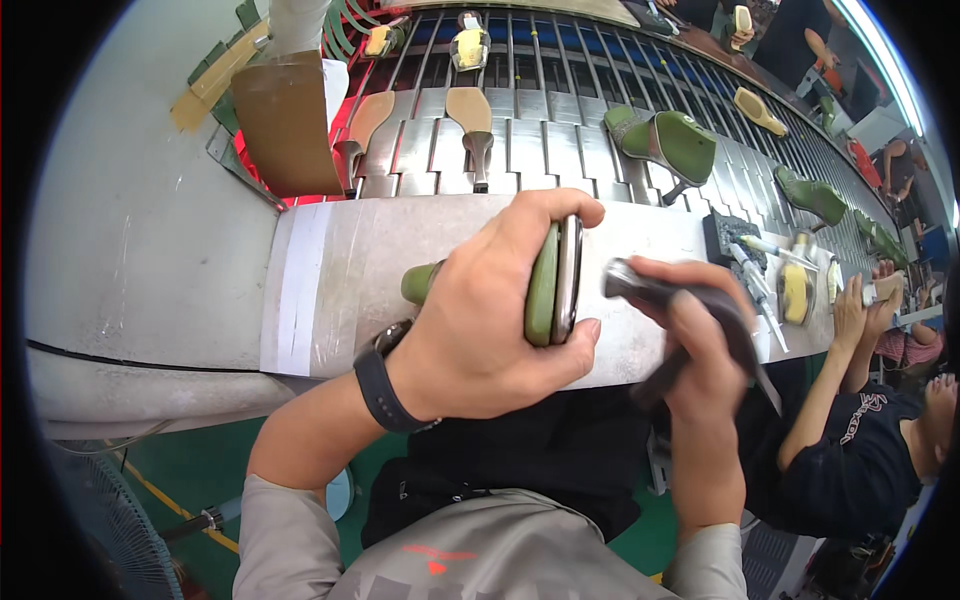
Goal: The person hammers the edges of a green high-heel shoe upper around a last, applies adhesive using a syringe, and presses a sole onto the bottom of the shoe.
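My left hand (478, 320) is wrapped round a green shoe (542, 290), raised over the near edge of the light worktop. Along the shoe's right side runs a shiny dark band (568, 280), which looks like its sole edge. A rounded green end of the shoe pokes out left of my knuckles. Just to the right, my right hand (705, 350) grips a dark hammer (640, 286), smeared by motion. The rounded metal head points at the shoe, and a gap separates them.
Beyond the worktop (380, 240) runs a slatted metal conveyor bearing tan soles (470, 110), a green heeled shoe (665, 145) and other shoes. Right of me lie syringe-like tubes (755, 270) by a black block (725, 240). A co-worker's hands (860, 310) hold a shoe part.
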